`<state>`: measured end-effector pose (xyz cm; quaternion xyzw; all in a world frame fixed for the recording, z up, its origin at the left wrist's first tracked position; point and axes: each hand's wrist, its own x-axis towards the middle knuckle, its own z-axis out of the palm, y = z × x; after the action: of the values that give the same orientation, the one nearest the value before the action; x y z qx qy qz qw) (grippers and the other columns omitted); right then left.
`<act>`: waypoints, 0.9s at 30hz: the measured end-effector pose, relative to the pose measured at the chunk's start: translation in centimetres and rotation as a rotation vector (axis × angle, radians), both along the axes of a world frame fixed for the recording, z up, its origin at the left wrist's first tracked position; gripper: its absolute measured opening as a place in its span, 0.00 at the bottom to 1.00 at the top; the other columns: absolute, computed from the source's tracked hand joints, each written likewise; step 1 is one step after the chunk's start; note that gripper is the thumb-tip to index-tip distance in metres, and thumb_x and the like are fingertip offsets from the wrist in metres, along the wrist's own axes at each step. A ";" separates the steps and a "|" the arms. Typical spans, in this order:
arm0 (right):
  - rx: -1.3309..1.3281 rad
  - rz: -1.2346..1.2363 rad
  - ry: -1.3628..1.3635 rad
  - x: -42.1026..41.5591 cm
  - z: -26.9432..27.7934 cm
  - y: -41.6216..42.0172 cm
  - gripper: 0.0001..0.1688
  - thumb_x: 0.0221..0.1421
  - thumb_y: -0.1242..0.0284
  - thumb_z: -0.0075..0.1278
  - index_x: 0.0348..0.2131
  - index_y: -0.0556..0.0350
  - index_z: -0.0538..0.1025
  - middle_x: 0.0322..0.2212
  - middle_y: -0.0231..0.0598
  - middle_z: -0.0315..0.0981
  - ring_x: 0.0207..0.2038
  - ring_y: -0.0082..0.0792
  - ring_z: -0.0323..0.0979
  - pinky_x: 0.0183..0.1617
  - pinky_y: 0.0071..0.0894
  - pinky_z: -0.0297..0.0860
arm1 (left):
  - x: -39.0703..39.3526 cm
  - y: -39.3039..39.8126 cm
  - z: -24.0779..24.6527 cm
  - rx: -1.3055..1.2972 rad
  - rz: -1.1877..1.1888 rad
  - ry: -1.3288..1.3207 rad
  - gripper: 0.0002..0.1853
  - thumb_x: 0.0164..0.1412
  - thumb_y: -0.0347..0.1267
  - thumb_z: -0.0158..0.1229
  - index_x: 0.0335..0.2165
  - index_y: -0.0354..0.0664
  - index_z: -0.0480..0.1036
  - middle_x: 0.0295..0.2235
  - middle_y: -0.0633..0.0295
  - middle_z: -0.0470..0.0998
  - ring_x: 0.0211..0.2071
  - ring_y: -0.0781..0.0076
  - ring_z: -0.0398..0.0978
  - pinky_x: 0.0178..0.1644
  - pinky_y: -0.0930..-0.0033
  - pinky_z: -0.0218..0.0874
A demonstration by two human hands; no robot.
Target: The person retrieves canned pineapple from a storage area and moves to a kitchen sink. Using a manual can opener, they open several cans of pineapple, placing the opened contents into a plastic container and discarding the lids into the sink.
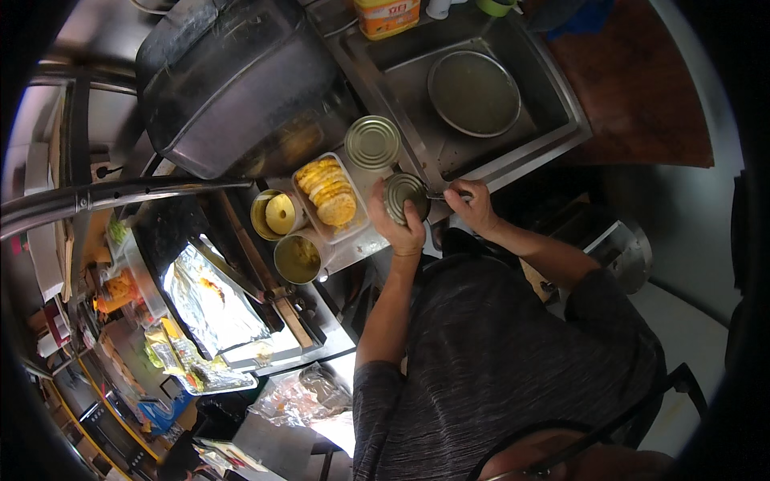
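Note:
My left hand point(398, 225) is wrapped around a metal can point(404, 193), whose ridged lid faces up. At that can's rim, my right hand point(472, 207) grips a small metal tool point(438, 196), seemingly a can opener; the fingers hide most of it. Just behind stands another can point(373, 143) with its lid in place. To the left, a clear plastic container point(364, 223) holds a row of yellow pineapple slices point(334, 203). Two opened cans sit beside it: one can point(257, 221) has pineapple rings inside, the other can point(290, 260) has some yellow residue.
A steel sink point(415, 102) with a round metal pan point(475, 93) lies behind my right hand. A large dark bin-like container point(240, 90) stands behind the pineapple. Foil point(207, 300) covers a surface at left, near a metal rail point(120, 201).

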<state>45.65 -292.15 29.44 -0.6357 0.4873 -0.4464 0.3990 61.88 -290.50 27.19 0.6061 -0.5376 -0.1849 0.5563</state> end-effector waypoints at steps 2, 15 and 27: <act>0.181 -0.093 -0.072 0.4 0.1 -0.1 0.20 0.56 0.66 0.53 0.19 0.65 0.71 0.13 0.33 0.66 0.18 0.24 0.65 0.24 0.27 0.62 | -0.1 0.1 0.1 0.001 -0.002 -0.021 0.29 0.54 0.37 0.52 0.51 0.27 0.63 0.48 0.41 0.69 0.47 0.41 0.66 0.54 0.54 0.55; 0.273 -0.226 -0.156 1.0 -0.7 0.1 0.24 0.57 0.63 0.53 0.15 0.59 0.70 0.11 0.28 0.62 0.15 0.19 0.60 0.20 0.25 0.55 | -0.1 0.1 0.0 -0.023 0.006 -0.026 0.29 0.53 0.36 0.52 0.50 0.28 0.63 0.48 0.40 0.68 0.48 0.40 0.66 0.55 0.51 0.53; 0.068 -0.120 0.032 0.6 -0.2 1.0 0.18 0.55 0.68 0.54 0.21 0.66 0.71 0.15 0.39 0.68 0.21 0.23 0.65 0.26 0.29 0.62 | 0.0 -0.1 0.2 -0.048 0.002 0.007 0.27 0.53 0.37 0.51 0.48 0.29 0.65 0.47 0.40 0.69 0.47 0.39 0.66 0.54 0.51 0.54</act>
<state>46.22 -291.15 29.23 -0.5985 0.5457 -0.4424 0.3851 61.87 -290.62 27.41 0.5924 -0.5394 -0.1738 0.5726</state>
